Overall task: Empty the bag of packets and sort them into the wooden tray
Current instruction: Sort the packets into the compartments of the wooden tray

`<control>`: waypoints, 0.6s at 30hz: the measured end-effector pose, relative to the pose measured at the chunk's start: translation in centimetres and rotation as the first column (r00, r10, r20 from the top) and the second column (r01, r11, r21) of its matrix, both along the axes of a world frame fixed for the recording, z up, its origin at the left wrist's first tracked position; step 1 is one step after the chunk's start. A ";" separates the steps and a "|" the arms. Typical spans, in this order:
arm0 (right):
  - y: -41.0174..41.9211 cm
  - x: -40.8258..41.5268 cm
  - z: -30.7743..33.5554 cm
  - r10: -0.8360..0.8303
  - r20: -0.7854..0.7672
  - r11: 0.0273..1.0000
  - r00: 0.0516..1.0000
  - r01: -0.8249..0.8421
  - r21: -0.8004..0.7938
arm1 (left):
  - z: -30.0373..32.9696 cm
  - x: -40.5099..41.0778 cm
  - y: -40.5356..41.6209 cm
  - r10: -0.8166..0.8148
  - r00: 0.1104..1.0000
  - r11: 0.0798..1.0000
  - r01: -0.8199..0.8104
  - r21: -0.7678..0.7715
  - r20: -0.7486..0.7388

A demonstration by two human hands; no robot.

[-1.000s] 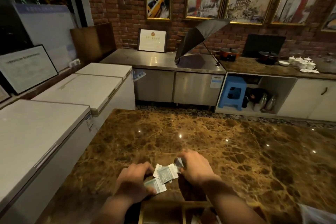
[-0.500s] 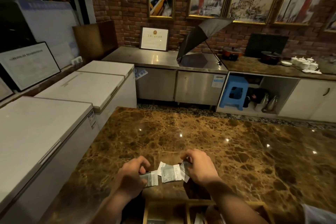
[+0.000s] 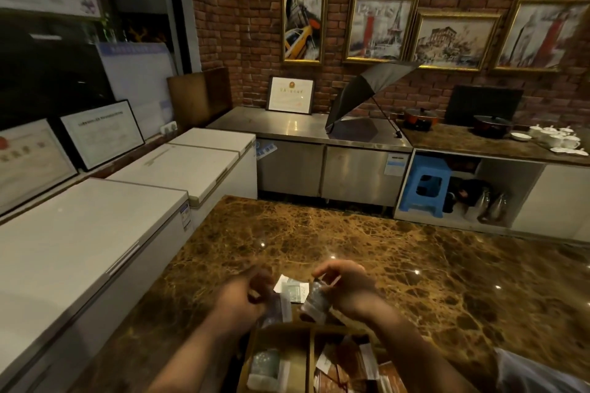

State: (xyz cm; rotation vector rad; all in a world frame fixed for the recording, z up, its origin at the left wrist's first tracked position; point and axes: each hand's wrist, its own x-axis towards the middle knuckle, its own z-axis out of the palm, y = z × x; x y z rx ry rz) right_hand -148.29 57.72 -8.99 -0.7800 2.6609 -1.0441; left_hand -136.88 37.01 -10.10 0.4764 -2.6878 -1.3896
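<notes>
On the brown marble counter (image 3: pixel 399 265) lie a few pale green-white packets (image 3: pixel 294 290) between my hands. My left hand (image 3: pixel 242 297) is shut on a blurred grey packet (image 3: pixel 277 309) just above the wooden tray's far edge. My right hand (image 3: pixel 346 287) pinches another grey packet (image 3: pixel 314 298), lifted off the counter. The wooden tray (image 3: pixel 311 357) sits at the bottom middle; its left compartment holds grey-green packets (image 3: pixel 266 367), its right compartment brown and white ones (image 3: pixel 348 367). A corner of the clear plastic bag (image 3: pixel 536 373) shows at the bottom right.
White chest freezers (image 3: pixel 95 233) stand along the left of the counter. Behind it are a steel cabinet (image 3: pixel 319 143) with an open black umbrella (image 3: pixel 367 96), a blue stool (image 3: pixel 424 182), pots and white cups on a far counter, and framed pictures on a brick wall.
Both hands have each lifted a grey packet off the pile and drawn back toward the tray. My head tilted down, so more of the tray's compartments shows.
</notes>
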 end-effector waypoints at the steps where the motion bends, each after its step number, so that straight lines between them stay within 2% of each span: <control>1: 0.0 0.6 0.1 0.008 0.044 1.000 0.999 -0.007 -0.003 | 0.1 0.8 0.4 -0.029 1.000 1.000 0.029 -0.012 -0.001; 7: -0.3 3.3 -0.9 0.075 0.306 0.997 0.949 -0.075 -0.011 | -1.0 3.8 1.9 -0.146 0.985 0.974 0.159 -0.160 0.089; 13: -1.0 4.3 -1.5 0.099 0.236 0.992 0.967 -0.115 0.052 | -2.4 4.9 2.2 -0.140 0.983 0.959 0.165 -0.230 0.119; 18: -1.6 4.4 -1.3 0.091 0.243 0.996 0.966 -0.087 -0.026 | -2.3 4.6 2.5 -0.140 0.990 0.926 0.142 -0.350 0.032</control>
